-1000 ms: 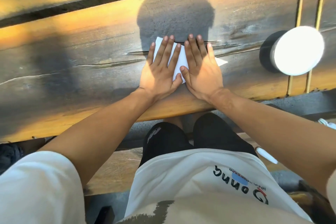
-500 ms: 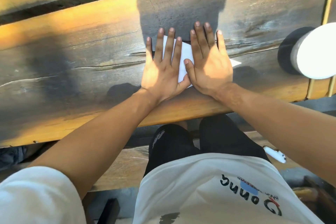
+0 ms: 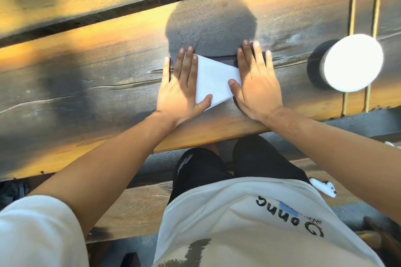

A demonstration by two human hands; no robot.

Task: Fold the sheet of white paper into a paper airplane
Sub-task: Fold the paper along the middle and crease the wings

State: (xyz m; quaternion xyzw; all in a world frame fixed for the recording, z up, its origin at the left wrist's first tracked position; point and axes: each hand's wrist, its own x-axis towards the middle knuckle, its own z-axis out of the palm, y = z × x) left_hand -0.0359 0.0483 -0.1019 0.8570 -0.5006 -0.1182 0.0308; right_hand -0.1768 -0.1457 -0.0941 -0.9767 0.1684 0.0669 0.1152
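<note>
Two hands: your left hand [image 3: 180,91] and right hand [image 3: 257,89] lay flat, fingers straight, pressing the paper [image 3: 213,81].
Paper position: folded, between your palms on the desk [image 3: 86,84].
Handling: likely light, thin, slippery; best pinched at a free corner.

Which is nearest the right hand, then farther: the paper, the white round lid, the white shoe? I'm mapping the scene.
1. paper: under the right hand, at its thumb side.
2. white round lid: on the table, farther right.
3. white shoe: below the table, by the person's leg.
</note>
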